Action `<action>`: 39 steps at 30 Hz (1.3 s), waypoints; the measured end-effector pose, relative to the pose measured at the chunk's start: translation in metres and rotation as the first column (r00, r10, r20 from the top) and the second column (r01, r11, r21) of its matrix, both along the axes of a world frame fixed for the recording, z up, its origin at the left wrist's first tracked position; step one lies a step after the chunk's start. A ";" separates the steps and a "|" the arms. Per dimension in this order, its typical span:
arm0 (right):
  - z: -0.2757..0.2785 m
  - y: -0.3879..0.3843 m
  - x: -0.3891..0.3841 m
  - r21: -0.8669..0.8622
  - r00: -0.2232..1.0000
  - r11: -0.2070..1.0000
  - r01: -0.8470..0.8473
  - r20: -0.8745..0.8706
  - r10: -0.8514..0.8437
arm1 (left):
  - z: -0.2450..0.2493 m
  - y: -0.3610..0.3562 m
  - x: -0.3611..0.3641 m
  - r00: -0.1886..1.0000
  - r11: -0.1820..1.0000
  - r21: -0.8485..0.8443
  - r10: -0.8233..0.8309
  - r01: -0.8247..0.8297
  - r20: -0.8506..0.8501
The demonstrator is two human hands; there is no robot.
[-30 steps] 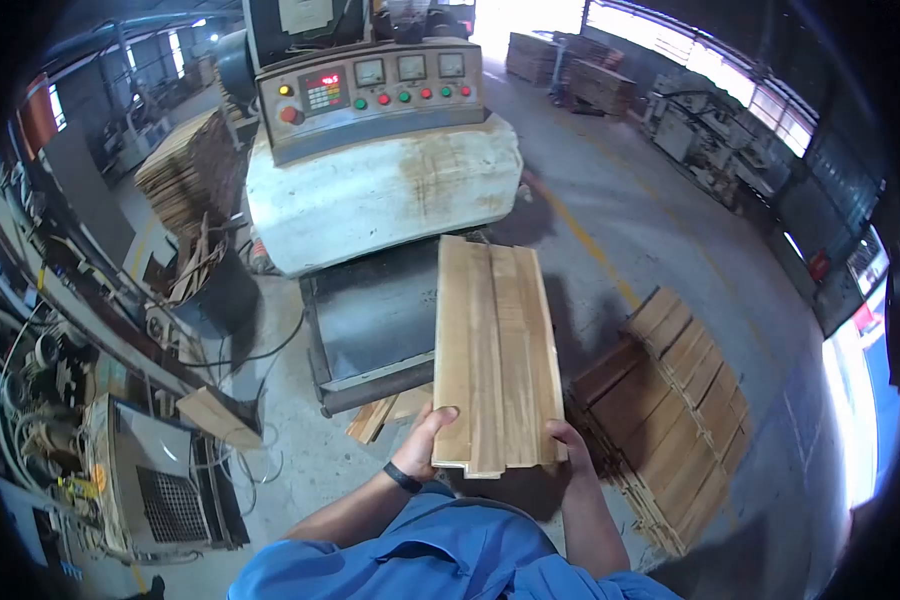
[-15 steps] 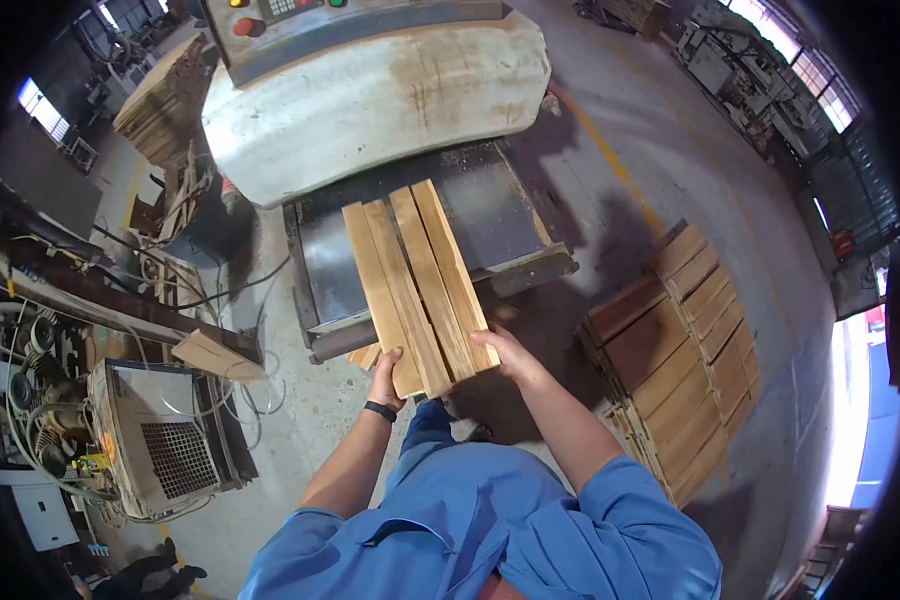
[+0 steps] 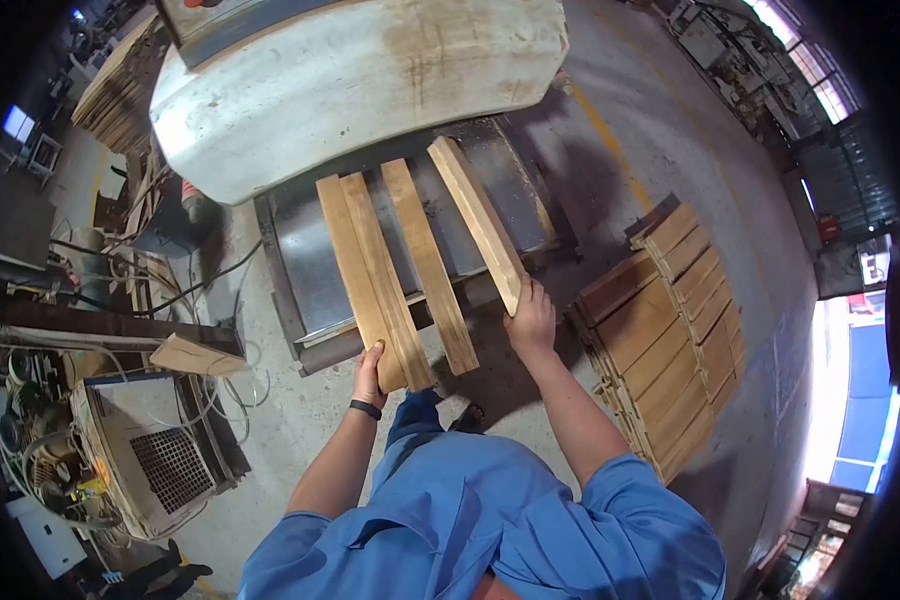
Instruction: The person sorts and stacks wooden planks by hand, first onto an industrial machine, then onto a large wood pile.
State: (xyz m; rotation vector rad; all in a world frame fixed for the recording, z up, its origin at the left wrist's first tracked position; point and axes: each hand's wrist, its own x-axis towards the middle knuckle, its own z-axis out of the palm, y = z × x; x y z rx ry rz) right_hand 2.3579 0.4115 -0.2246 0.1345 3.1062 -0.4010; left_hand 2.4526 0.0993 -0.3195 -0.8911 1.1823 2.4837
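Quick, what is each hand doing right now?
Left hand: closed on the near end of the left boards.
Right hand: closed on the right board.

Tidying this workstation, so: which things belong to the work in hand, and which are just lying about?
In use: left hand, paired planks, middle plank, right hand, angled plank, machine table.
Lying about: stacked boards, loose board, grilled box.
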 end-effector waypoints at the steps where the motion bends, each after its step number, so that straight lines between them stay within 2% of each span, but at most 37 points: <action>1: 0.002 -0.001 0.000 0.085 1.000 0.996 -0.019 -0.021 0.021 | 0.001 0.001 0.000 1.000 1.000 -0.001 0.004 -0.004 0.014; 2: 0.005 -0.003 0.001 0.040 0.999 0.998 -0.047 0.003 0.047 | 0.002 0.002 0.000 1.000 1.000 -0.003 0.000 0.001 0.026; 6: -0.020 0.002 0.002 0.028 0.966 0.974 -0.223 -0.127 0.225 | -0.001 0.000 0.003 0.998 1.000 0.009 -0.022 0.021 0.067; 12: -0.014 0.011 0.017 -0.046 0.969 0.982 -0.183 -0.177 0.173 | 0.002 -0.004 0.006 0.997 0.999 -0.006 -0.043 0.043 0.060; 16: -0.023 0.000 0.011 -0.076 0.952 0.980 -0.181 -0.264 0.155 | 0.013 -0.001 0.007 0.999 1.000 -0.007 0.020 -0.020 0.043; 21: -0.024 -0.041 -0.063 -0.091 0.930 0.971 -0.219 -0.321 0.180 | 0.016 -0.004 0.008 0.998 1.000 -0.025 -0.001 0.003 0.068; 23: -0.030 -0.058 -0.105 -0.168 0.926 0.956 -0.241 -0.334 0.174 | 0.018 -0.007 0.007 0.997 1.000 -0.010 -0.009 0.010 0.074; 26: -0.020 -0.077 -0.145 -0.239 0.860 0.939 -0.245 -0.501 0.097 | 0.021 -0.006 0.005 0.998 1.000 0.008 0.001 -0.002 0.069; 29: -0.010 -0.073 -0.120 -0.410 0.875 0.871 -0.269 -0.481 0.044 | 0.027 -0.006 0.005 0.996 1.000 0.025 0.007 -0.009 0.085; 30: -0.014 -0.069 -0.097 -0.502 0.976 0.857 -0.111 -0.216 -0.001 | 0.027 -0.006 0.004 0.996 0.999 0.033 0.008 -0.011 0.090; 32: -0.042 -0.059 -0.037 -0.717 0.997 0.697 -0.015 -0.067 -0.047 | 0.026 -0.006 0.004 0.997 0.999 0.046 0.025 -0.029 0.079; 33: -0.052 -0.059 -0.008 -0.674 0.990 0.727 0.130 0.134 -0.053 | 0.025 -0.005 0.004 0.997 0.998 0.051 0.036 -0.040 0.075; 34: -0.053 -0.058 0.014 -0.563 0.947 0.812 0.154 0.318 0.040 | 0.023 -0.005 0.005 0.997 0.998 0.054 0.029 -0.033 0.072; 35: -0.060 -0.054 0.031 -0.756 0.879 0.579 0.305 0.457 0.134 | 0.020 -0.006 0.006 0.997 0.998 0.055 0.018 -0.022 0.071; 36: -0.069 -0.051 0.043 -0.832 0.796 0.293 0.471 0.544 0.267 | 0.018 -0.007 0.007 0.998 0.998 0.057 0.004 -0.008 0.070; 39: -0.083 -0.052 0.055 -0.840 0.843 0.308 0.446 0.510 0.170 | 0.018 -0.006 0.006 0.997 0.999 0.040 0.001 -0.004 0.081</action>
